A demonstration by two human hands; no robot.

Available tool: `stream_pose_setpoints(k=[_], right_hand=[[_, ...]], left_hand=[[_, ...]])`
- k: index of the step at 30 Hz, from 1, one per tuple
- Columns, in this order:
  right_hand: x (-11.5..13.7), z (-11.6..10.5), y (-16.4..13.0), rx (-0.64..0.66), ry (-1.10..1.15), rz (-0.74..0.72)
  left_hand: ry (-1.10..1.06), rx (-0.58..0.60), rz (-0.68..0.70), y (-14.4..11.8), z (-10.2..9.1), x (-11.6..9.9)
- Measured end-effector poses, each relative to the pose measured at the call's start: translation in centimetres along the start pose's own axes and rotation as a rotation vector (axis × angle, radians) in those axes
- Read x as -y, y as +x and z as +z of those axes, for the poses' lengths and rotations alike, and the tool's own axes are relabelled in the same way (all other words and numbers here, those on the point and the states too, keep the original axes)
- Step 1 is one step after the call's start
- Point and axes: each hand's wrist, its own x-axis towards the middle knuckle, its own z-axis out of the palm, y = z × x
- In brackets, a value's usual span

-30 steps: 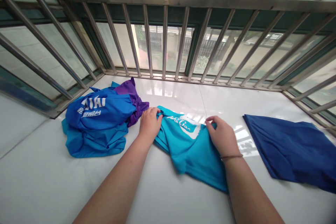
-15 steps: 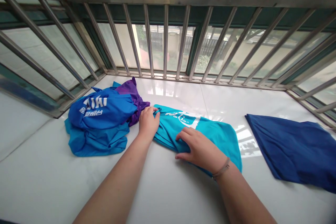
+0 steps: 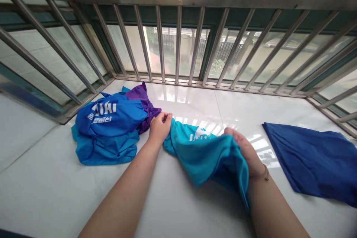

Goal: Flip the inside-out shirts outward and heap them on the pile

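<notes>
A turquoise cloth garment with white print, perhaps a T-shirt, is stretched between my two hands. My left hand pinches its left end low over the white tiles. At the other end, my right hand grips the fabric and holds it raised, so the cloth sags and folds open underneath. The fingertips of my right hand are partly hidden behind the fabric. Just left of my left hand lies a heap of blue cloth with white lettering, and a purple cloth pokes out of its right side.
A folded dark blue cloth lies flat on the right. All the cloths rest on a glossy white tiled surface. Metal bars run along the back and both sides in front of windows.
My right hand has gone from hovering over the flat turquoise garment to gripping its right end and lifting it. My left hand stays at the left end.
</notes>
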Motion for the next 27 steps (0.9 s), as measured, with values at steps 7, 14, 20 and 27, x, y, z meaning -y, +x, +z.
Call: stream_pose_setpoints(k=[7,14,20,27], right_hand=[[-2.0,-3.5,4.2,-1.002,0.084,-0.221],[-0.9,0.2,1.8,-0.527,-0.788,-0.434],[-2.7,0.1,2.4,-0.243,-1.373,-0.311],[-0.4,0.5,0.9,0.091,-0.864,-0.069]], left_hand=[[0.043,0.041,0.038,-0.4,0.0,-1.0],[0.088,0.136,0.127,-0.8,0.4,-1.1],[0.162,0.226,0.23,-1.2,0.8,-1.0],[0.197,0.201,0.255,-1.2,1.1,-0.5]])
